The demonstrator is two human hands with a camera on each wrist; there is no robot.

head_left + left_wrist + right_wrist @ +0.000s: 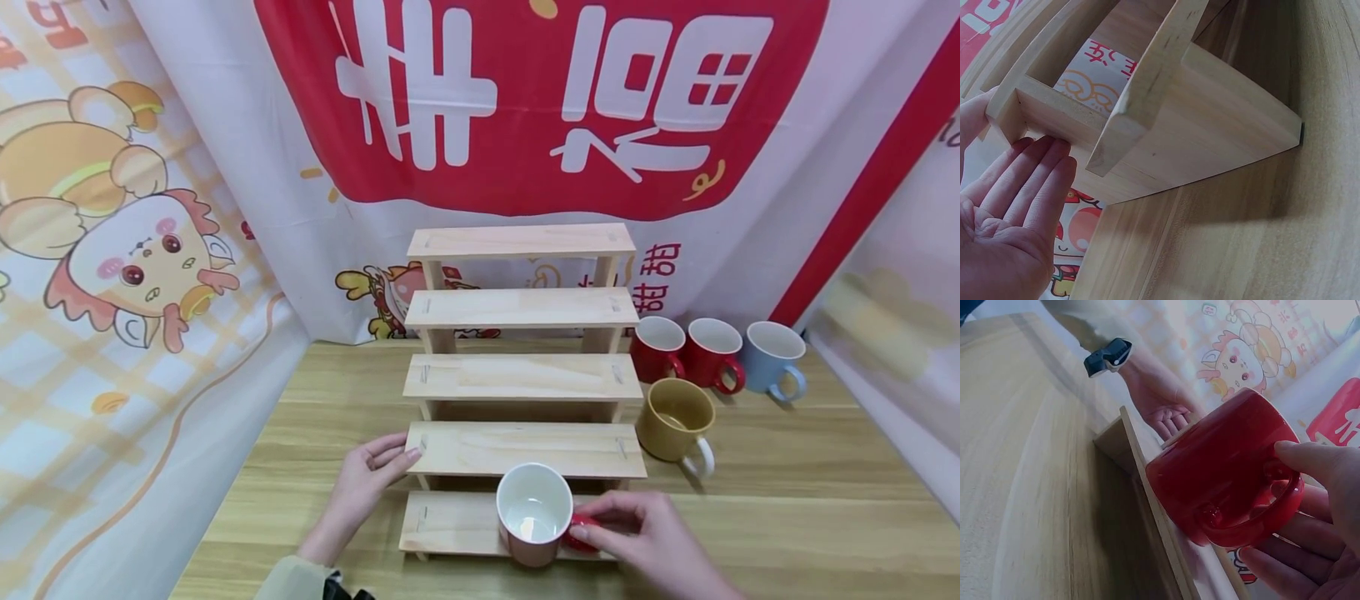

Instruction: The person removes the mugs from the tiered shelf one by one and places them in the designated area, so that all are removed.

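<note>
A red mug (1222, 469) with a white inside stands over the lowest step of a tiered wooden rack (525, 450), its base right at the board's front edge. My right hand (637, 529) pinches the mug's handle (1260, 528) between thumb and fingers, from the right side. On the rack's left, my left hand (371, 475) grips the end of the second step from the bottom. The left thumb lies over the board, and the left fingers (1035, 181) reach under it against the side support.
Right of the rack, two red mugs (716, 354) and a light blue mug (774, 358) stand in a back row. In front of them is a mustard-brown mug (675, 421) with a white handle. Printed cloth (247, 150) hangs around the wooden table (787, 517).
</note>
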